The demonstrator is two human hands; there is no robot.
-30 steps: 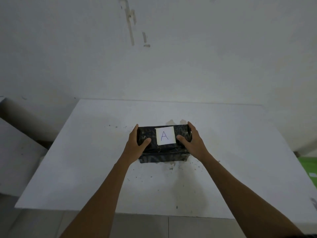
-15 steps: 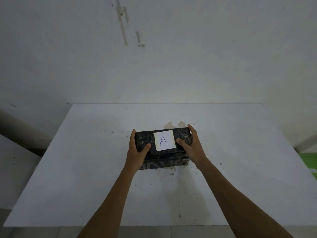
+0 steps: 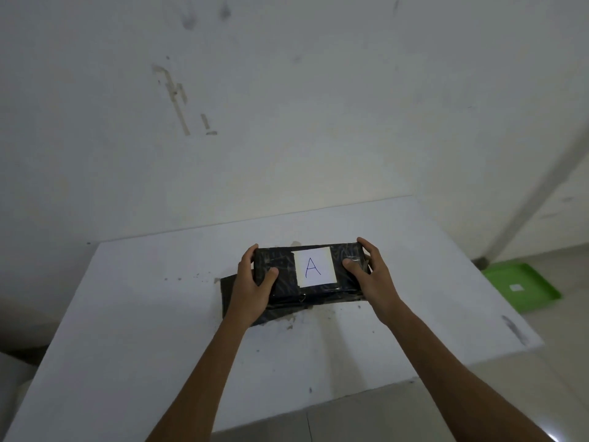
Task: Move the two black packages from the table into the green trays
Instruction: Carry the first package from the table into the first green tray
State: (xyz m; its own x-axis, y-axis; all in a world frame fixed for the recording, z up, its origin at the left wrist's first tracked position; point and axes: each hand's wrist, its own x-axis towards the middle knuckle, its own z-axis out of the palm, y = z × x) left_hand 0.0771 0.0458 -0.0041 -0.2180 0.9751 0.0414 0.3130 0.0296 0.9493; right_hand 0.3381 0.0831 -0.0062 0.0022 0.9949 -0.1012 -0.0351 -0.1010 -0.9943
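A black package (image 3: 283, 275) with a white label marked "A" is raised off the stack, held at both ends. My left hand (image 3: 251, 288) grips its left end and my right hand (image 3: 371, 275) grips its right end. Under it a second black package (image 3: 228, 295) lies on the white table (image 3: 143, 330), mostly hidden by the first package and my left hand. A green tray (image 3: 522, 287) with a small white label inside lies on the floor to the right of the table.
A white wall stands behind the table. A grey pipe (image 3: 535, 193) slants down the right wall to the floor beside the tray. Tiled floor shows at the front and right.
Both hands have lifted the "A" package and shifted it right, uncovering part of the package below. The view has swung right, bringing the green tray fully into sight.
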